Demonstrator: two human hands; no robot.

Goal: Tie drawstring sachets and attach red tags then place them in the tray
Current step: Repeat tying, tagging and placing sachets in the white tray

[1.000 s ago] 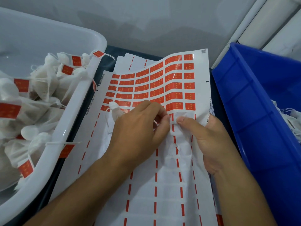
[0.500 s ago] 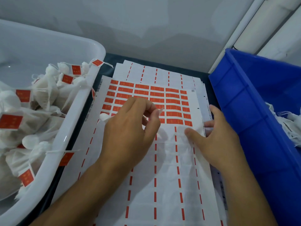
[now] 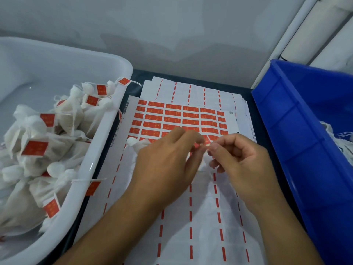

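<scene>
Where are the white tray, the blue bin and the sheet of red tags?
white tray (image 3: 107,148): head view, on its right rim.
blue bin (image 3: 298,142): head view, on its inner left wall.
sheet of red tags (image 3: 172,112): head view, on a red tag.

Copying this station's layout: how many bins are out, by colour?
White bin: 1
Blue bin: 1
Total: 2

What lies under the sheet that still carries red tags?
Under the tag sheet lie used backing sheets, stacked, showing only red dashes. Both hands, left and right, hide part of the stack.
</scene>
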